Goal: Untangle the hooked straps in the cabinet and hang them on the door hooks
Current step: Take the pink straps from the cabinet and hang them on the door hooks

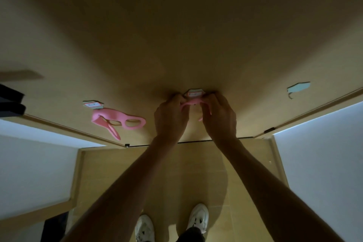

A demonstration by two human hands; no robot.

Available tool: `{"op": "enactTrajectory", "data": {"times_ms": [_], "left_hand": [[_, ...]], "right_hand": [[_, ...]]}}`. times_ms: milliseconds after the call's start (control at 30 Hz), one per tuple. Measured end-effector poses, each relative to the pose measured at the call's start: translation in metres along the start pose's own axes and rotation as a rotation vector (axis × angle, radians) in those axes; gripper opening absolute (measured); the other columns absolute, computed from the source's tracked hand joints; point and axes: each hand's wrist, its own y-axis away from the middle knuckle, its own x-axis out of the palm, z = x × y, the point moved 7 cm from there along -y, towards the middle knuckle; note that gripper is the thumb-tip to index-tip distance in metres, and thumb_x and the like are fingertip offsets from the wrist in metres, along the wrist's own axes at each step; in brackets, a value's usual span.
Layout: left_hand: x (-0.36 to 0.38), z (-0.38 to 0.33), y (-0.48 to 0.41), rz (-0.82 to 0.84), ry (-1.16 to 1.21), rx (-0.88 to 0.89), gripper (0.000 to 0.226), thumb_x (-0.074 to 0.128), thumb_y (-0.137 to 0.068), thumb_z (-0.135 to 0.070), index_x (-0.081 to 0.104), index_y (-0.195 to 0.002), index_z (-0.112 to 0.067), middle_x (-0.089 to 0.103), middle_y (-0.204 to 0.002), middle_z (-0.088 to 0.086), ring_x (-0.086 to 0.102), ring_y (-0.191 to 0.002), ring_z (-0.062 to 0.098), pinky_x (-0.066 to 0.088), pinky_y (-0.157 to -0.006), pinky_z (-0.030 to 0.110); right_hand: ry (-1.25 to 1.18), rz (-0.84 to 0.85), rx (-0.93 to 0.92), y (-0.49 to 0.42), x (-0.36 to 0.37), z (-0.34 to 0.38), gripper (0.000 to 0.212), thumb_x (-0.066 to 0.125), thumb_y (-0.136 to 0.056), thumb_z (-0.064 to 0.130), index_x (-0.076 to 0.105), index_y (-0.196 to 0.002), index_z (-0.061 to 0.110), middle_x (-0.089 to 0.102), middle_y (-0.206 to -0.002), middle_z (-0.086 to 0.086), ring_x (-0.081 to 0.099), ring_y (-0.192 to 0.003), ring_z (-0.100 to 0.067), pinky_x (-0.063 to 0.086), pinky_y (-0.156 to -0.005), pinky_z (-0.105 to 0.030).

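Observation:
On the wooden door panel (176, 35) sit three adhesive hooks. A pink strap (193, 102) is stretched just under the middle hook (193, 93). My left hand (170, 117) pinches its left end and my right hand (220, 117) pinches its right end, both pressed close to the door. The tail of this strap pokes out by my right hand's fingers. Another pink strap (117, 121), with several looped openings, hangs from the left hook (92, 104). The right hook (298, 87) is pale green and bare.
The door's lower edge (196, 140) runs across the middle of the view. White panels (324, 163) flank a wooden floor (176, 173) where my two white shoes stand. Dark items (10, 100) lie at the far left.

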Motion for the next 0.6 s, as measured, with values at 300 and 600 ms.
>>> {"op": "enactTrajectory", "data": {"times_ms": [300, 600], "left_hand": [[0.029, 0.01, 0.009, 0.208, -0.056, -0.103, 0.024, 0.054, -0.091, -0.035, 0.066, -0.099, -0.016, 0.07, -0.097, 0.008, 0.064, -0.092, 0.028, 0.048, -0.071, 0.034], [0.033, 0.013, 0.018, 0.18, 0.095, -0.077, 0.021, 0.058, -0.09, -0.02, 0.061, -0.105, -0.006, 0.058, -0.107, 0.011, 0.062, -0.09, 0.025, 0.05, -0.077, 0.031]], "right_hand": [[0.086, 0.062, 0.089, 0.014, 0.022, -0.009, 0.011, 0.063, -0.086, 0.02, 0.068, -0.093, 0.012, 0.064, -0.096, -0.01, 0.059, -0.084, -0.031, 0.054, -0.053, -0.039], [-0.058, 0.152, 0.164, 0.011, 0.026, -0.014, 0.019, 0.058, -0.091, 0.02, 0.065, -0.106, 0.01, 0.062, -0.109, -0.009, 0.06, -0.095, -0.026, 0.055, -0.072, -0.038]]}}
